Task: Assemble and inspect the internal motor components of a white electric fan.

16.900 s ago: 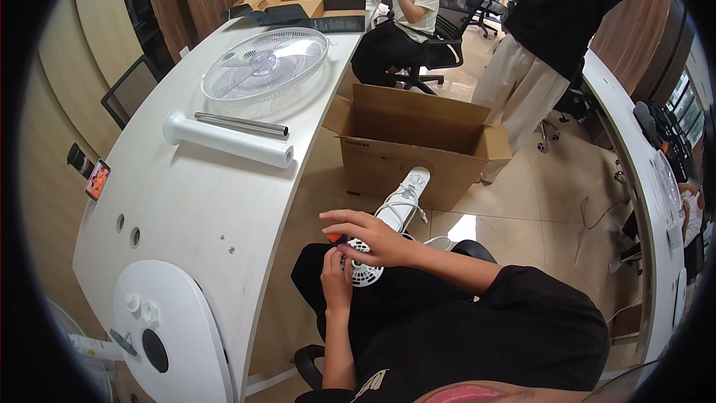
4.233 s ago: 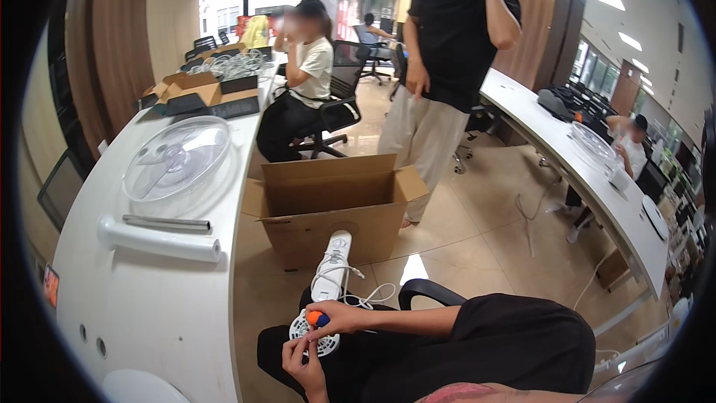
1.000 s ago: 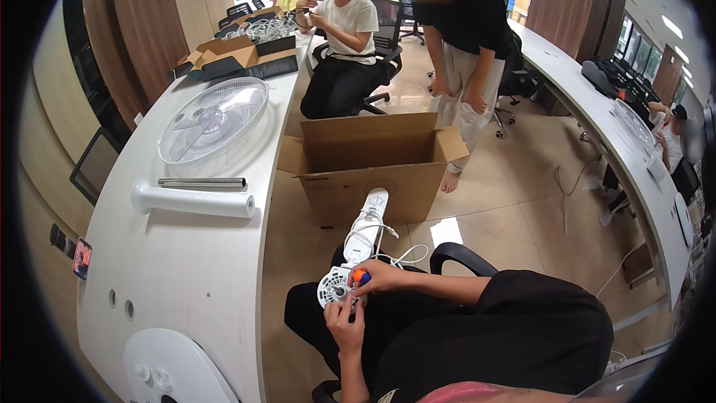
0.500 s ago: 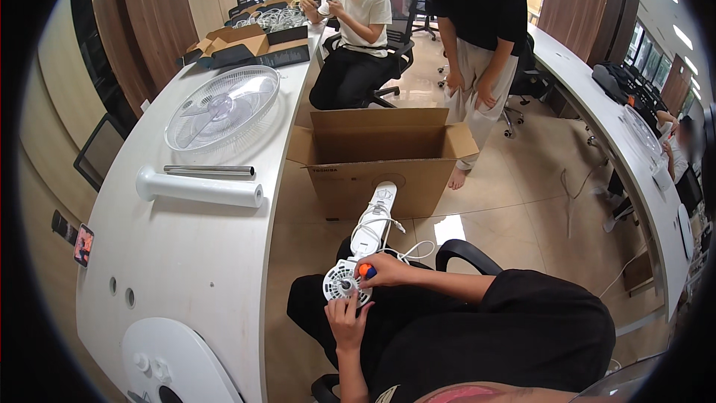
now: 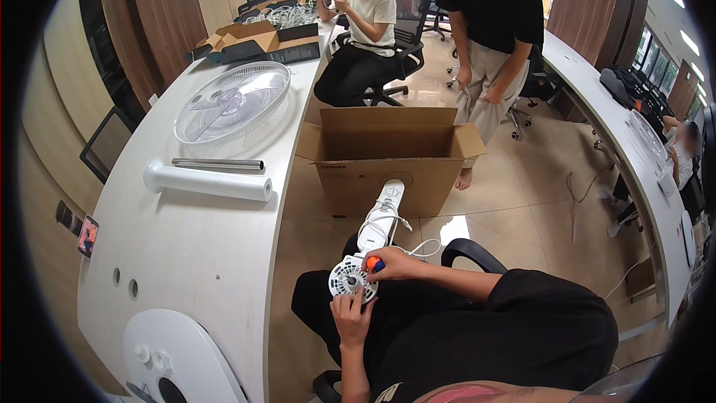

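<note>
A white fan motor housing [image 5: 344, 272], round and slotted, with a shaft at its centre, sits over my lap. My left hand [image 5: 350, 319] holds its near edge, with fingertips near the shaft. At its far right side, my right hand [image 5: 395, 263] is closed around an orange-and-blue screwdriver [image 5: 374, 263]; the handle shows, but I cannot make out its shaft. From the housing a white fan neck [image 5: 375, 225] extends away toward a cardboard box, with a white cable [image 5: 425, 248] looped around it.
The open cardboard box [image 5: 373, 188] stands on the floor ahead. On the left table [image 5: 224, 246] are a fan grille [image 5: 257, 116], metal tube [image 5: 224, 164], white column [image 5: 209, 182], and white base [image 5: 190, 347]. Two people [image 5: 373, 19] [image 5: 492, 22] are beyond; a chair armrest [image 5: 473, 254] is right.
The view has shifted slightly, so most things sit a little farther right. Both hands keep their places on the housing and screwdriver.
</note>
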The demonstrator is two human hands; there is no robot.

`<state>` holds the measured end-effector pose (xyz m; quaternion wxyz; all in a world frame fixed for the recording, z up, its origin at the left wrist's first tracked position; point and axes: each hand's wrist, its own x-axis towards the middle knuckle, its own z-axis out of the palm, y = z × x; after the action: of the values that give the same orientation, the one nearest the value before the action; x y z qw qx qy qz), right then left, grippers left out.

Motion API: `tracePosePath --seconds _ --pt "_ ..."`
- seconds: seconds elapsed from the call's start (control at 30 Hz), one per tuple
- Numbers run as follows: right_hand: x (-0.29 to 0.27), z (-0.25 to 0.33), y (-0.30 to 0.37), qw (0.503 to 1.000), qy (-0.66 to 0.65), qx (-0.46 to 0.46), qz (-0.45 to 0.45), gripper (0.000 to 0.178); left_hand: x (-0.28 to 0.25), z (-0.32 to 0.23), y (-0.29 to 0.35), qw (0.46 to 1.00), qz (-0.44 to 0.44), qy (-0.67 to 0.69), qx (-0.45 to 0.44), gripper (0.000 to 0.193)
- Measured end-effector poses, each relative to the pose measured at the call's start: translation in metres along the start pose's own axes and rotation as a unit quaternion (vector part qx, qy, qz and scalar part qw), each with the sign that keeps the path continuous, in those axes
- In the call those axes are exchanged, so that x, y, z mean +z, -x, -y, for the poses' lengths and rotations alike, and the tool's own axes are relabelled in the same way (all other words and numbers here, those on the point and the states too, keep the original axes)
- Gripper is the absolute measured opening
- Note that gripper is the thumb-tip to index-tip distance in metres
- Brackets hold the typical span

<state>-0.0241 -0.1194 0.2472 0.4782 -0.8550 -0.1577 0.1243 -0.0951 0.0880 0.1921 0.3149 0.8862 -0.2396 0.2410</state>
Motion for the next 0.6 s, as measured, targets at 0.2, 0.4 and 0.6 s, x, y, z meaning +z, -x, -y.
tracePosePath --seconds 0.2,0.4,0.6 --pt "-0.006 -0.007 -0.004 1.0 0.002 0.0 0.003 0.033 0.001 0.0 -0.003 1.0 -0.009 0.005 0.0 0.044" --pt "-0.017 -0.003 -0.005 1.0 -0.012 0.005 -0.014 0.033 0.002 -0.001 -0.003 1.0 -0.012 0.012 0.007 0.046" --pt "-0.071 0.073 -0.018 0.992 -0.088 0.014 -0.092 0.028 -0.004 0.0 0.001 0.998 -0.015 0.058 0.002 0.041"
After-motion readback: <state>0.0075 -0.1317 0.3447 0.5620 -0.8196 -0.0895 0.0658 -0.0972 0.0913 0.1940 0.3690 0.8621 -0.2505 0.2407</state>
